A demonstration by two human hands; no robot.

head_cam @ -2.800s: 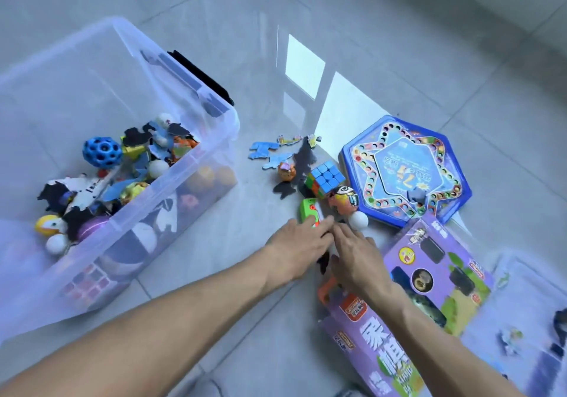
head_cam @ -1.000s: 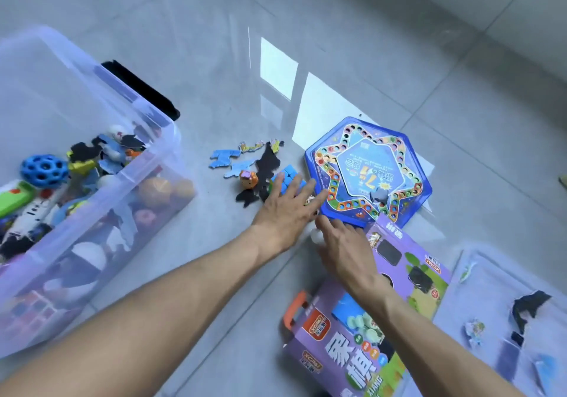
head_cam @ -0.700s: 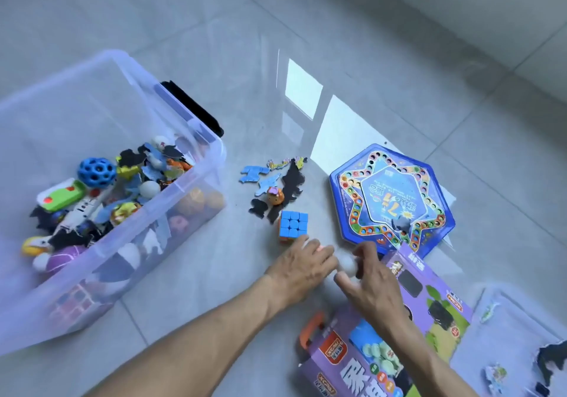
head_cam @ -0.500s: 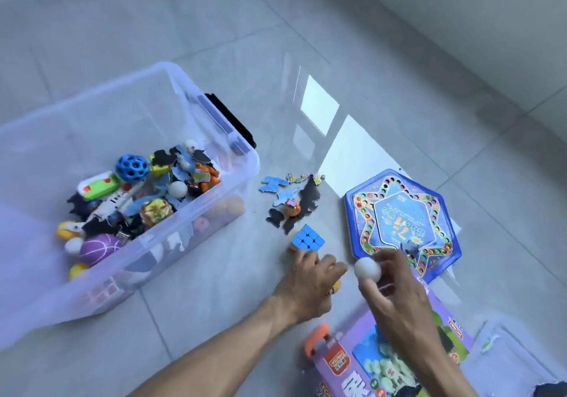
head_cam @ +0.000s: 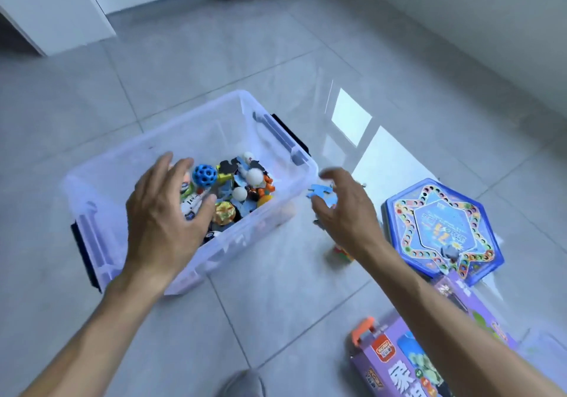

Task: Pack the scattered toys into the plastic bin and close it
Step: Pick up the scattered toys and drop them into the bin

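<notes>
Your left hand [head_cam: 165,212] hangs over the near side of the one clear plastic bin [head_cam: 101,182], fingers spread wide and holding nothing. Your right hand [head_cam: 346,209] hovers just beyond the bin's right wall, above the floor [head_cam: 276,320], fingers loosely splayed and empty too.

The bin stands open on the grey tiles, with one dark latch at each short end, two in all. Inside lies a heap of small toys: one blue ball with holes [head_cam: 204,175], two white balls [head_cam: 254,177] close together, one yellowish patterned ball [head_cam: 224,212], and a white toy figure [head_cam: 191,202] partly behind your left fingers. The rest of the heap is too jumbled to count.

Outside the bin, one blue puzzle piece [head_cam: 319,191] shows just past your right fingers; motion blur hides whether they touch it. One colourful cube [head_cam: 342,251] peeks out under your right wrist. To the right sit one blue hexagonal board game [head_cam: 441,228] and one purple box with an orange handle [head_cam: 395,363].
</notes>
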